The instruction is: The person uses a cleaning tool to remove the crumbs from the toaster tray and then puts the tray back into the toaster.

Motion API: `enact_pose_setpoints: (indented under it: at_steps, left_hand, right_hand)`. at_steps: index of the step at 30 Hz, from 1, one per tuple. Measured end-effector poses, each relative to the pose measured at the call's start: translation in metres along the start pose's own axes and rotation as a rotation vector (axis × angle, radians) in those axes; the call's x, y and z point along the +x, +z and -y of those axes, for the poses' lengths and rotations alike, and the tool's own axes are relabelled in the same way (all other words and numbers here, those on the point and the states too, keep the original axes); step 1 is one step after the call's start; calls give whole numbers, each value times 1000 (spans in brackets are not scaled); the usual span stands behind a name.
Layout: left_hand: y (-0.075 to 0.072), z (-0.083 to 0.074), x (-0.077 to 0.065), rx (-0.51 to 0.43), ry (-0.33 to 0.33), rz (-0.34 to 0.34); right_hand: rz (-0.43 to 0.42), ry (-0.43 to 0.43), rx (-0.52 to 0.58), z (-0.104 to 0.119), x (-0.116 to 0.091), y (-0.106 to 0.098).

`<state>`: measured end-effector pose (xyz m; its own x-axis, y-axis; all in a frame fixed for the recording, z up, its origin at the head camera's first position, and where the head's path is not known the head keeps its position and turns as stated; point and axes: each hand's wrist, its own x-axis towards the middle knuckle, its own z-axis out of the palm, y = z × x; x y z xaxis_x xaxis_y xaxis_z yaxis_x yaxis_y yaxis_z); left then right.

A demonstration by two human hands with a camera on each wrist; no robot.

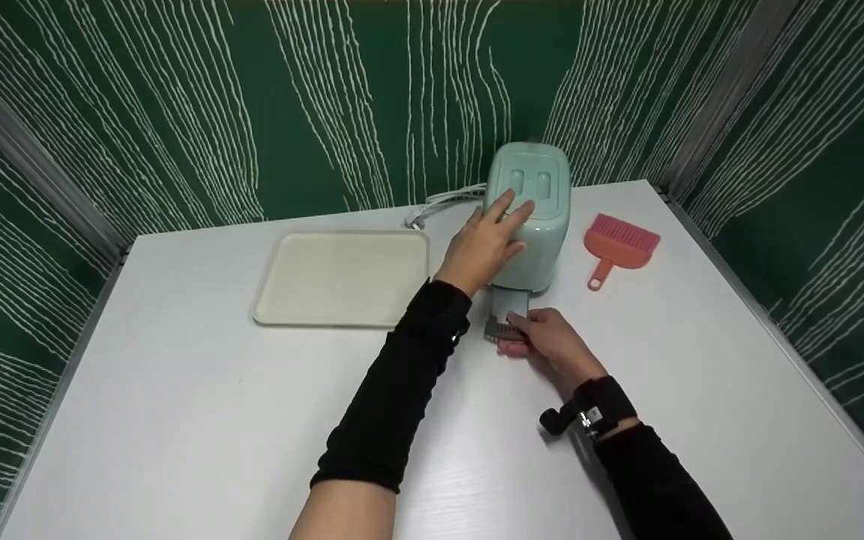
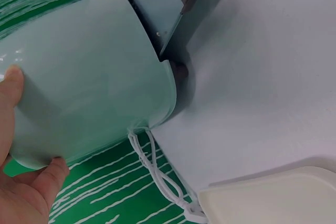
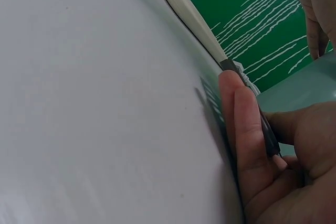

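Head view: the mint-green toaster point(image 1: 543, 259) stands toward the back of the white desk point(image 1: 252, 420), between a cream serving tray point(image 1: 349, 277) and a coral brush point(image 1: 619, 247) with pink bristles. The left hand point(image 1: 477, 251) rests on it, grip spread; the right hand point(image 1: 552, 341) pinches the dark grey handle point(image 1: 503, 331) of the crumb tray point(image 1: 509, 303), which juts partway from the toaster's near end. Left wrist view: left finger and thumb touch the toaster wide apart, a white power cord point(image 2: 165, 179) beside it. Right wrist view: the right grip is closed on the handle, fingers low over the desk.
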<state>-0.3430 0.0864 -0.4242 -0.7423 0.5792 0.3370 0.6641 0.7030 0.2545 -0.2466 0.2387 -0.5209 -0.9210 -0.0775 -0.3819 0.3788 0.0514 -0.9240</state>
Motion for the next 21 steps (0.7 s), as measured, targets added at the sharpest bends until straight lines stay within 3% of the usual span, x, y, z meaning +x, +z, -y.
enact_pose_setpoints:
  at_steps: [11,21]
  left_hand:
    - [0,-2,1,-2,-13,14]
    - [-1,-1,0,-3,-12,15]
  right_hand:
    - [2,10,-40,-2,-5,0]
    - [-6,-13,11,-7,-8,2]
